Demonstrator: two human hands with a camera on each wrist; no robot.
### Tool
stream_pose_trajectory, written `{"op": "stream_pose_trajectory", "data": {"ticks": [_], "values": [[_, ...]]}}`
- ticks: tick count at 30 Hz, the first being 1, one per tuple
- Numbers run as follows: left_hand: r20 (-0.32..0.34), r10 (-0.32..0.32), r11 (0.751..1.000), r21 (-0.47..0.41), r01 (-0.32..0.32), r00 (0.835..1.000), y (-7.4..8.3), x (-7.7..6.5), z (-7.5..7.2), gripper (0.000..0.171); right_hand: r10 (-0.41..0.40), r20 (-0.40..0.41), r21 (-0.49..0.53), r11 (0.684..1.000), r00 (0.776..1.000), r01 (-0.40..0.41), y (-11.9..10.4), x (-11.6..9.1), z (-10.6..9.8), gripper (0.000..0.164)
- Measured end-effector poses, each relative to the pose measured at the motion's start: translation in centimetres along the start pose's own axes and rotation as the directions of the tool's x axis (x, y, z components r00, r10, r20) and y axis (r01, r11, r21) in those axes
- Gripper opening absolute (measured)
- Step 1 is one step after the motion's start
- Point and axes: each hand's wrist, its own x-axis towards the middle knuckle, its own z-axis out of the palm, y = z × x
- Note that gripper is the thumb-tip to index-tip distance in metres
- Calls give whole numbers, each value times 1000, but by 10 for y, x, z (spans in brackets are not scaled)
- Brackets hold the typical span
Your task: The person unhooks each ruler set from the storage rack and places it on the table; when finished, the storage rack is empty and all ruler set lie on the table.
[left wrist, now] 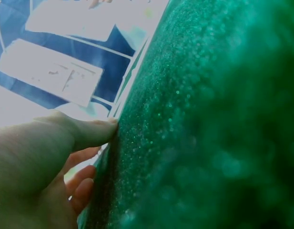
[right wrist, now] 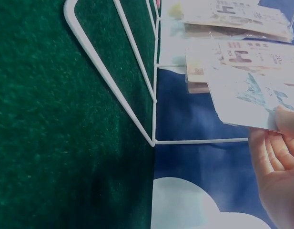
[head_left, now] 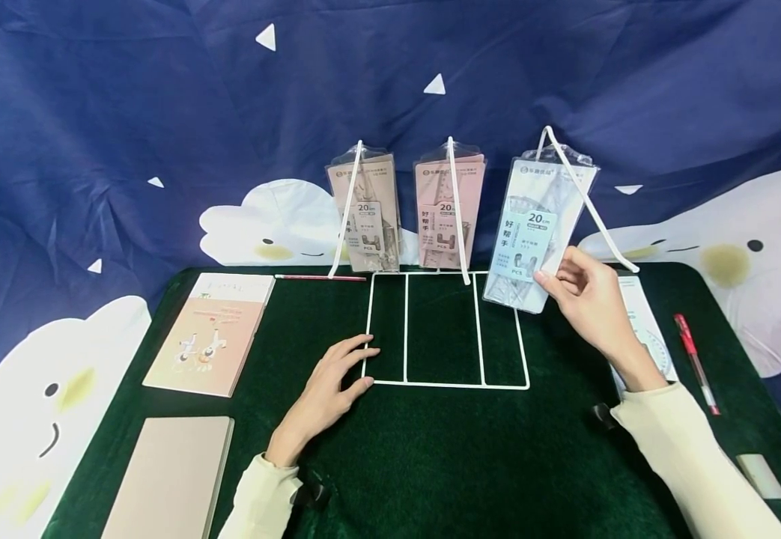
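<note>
In the head view my right hand [head_left: 588, 292] pinches the lower right edge of a light blue flat packet [head_left: 528, 232] marked 20 cm. Its top is at the right prong of a white wire display rack [head_left: 444, 386], and the packet tilts. The right wrist view shows the thumb on the front of this packet [right wrist: 242, 102] and the fingers behind it. A pink packet [head_left: 440, 202] hangs on the middle prong and a beige packet [head_left: 386, 187] on the left one. My left hand [head_left: 329, 385], fingers spread and slightly bent, touches the left side of the rack's base.
On the left lie an orange-and-white booklet [head_left: 211, 329] and a beige notebook [head_left: 168, 479]. A pink pencil [head_left: 309, 278] lies behind the rack's left side. At right are a white packet [head_left: 646, 322], a red pen [head_left: 696, 363] and an eraser [head_left: 761, 476]. A blue curtain [head_left: 127, 90] hangs behind.
</note>
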Motion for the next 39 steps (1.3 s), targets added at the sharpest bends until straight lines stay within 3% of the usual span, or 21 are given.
{"op": "stream_pose_trajectory", "data": {"ticks": [16,39], "values": [[-15,14,1000,1,-14,1000,1,0,-1,44,6,65,53,999,998,-10,-17,-33,-17,36],[0,1,1000,-3,-1,1000,1,0,-1,44,34,86,-89,996,996,-26,-34,-77,-38,29]]}}
